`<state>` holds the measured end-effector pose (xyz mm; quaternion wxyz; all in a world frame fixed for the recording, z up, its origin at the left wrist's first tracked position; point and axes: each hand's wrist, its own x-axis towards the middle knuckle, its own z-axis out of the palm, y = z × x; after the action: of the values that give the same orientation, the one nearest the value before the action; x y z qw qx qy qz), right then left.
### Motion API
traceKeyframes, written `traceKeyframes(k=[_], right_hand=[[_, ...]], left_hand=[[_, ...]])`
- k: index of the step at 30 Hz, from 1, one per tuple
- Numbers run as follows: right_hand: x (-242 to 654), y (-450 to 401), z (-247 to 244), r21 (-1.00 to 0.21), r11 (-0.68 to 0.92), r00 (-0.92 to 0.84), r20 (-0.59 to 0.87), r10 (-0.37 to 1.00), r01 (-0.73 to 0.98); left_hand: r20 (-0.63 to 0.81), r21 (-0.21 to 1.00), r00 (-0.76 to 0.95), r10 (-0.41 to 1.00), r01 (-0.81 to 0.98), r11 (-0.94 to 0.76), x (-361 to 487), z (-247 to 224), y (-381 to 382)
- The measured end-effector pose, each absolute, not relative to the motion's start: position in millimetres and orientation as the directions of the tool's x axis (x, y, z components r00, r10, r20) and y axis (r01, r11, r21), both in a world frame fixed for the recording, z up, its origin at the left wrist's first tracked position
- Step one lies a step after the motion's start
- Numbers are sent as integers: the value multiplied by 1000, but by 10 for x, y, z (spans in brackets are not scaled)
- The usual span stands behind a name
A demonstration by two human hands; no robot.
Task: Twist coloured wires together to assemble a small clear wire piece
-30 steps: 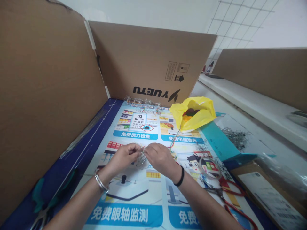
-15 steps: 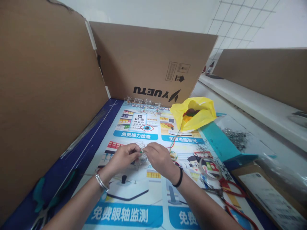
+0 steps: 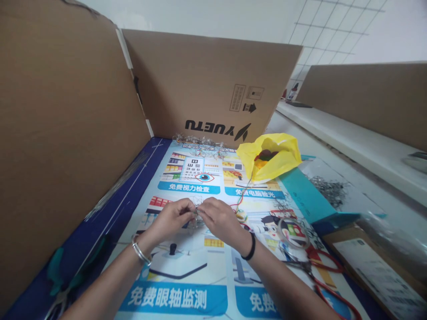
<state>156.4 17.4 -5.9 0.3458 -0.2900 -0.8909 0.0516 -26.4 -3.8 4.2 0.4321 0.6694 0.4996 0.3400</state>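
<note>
My left hand (image 3: 176, 216) and my right hand (image 3: 220, 218) meet above the middle of the printed poster (image 3: 187, 266), their fingertips pinched nearly together. Between and just below them is a tangle of thin silvery wire (image 3: 196, 220); both hands grip it. The exact spot each finger holds is partly hidden by the fingers. Right of my right hand lies a small spool of coloured thread (image 3: 240, 217), with red and green strands running up toward a yellow bag (image 3: 280, 164).
Red-handled scissors (image 3: 325, 262) and a clear tape roll (image 3: 293, 232) lie at right, near a cardboard box (image 3: 373, 266). Teal-handled pliers (image 3: 60, 280) rest at lower left. More wire pieces (image 3: 200, 141) line the back cardboard wall (image 3: 200, 80). A dark wire heap (image 3: 328, 191) sits beyond a teal flap (image 3: 310, 195).
My right hand has turned slightly, its fingers stretched a little further over the wire toward my left fingertips. My left hand stays almost in place.
</note>
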Motion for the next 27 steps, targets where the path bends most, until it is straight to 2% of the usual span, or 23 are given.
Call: traceKeyframes(k=[6, 15, 19, 27], right_hand=[[1523, 156, -70, -237, 827, -587, 607, 536, 510], [1490, 124, -129, -152, 829, -541, 692, 478, 538], [1487, 136, -129, -231, 820, -519, 677, 522, 524], [1522, 230, -66, -533, 737, -528, 518, 673, 417]], left_hand=[[-6, 914, 258, 966, 393, -100, -250, 69, -57], [-79, 975, 137, 987, 216, 48, -196, 73, -54], [-73, 988, 145, 987, 147, 51, -185, 114, -67], [-203, 978, 238, 950, 87, 188, -172, 175, -98]])
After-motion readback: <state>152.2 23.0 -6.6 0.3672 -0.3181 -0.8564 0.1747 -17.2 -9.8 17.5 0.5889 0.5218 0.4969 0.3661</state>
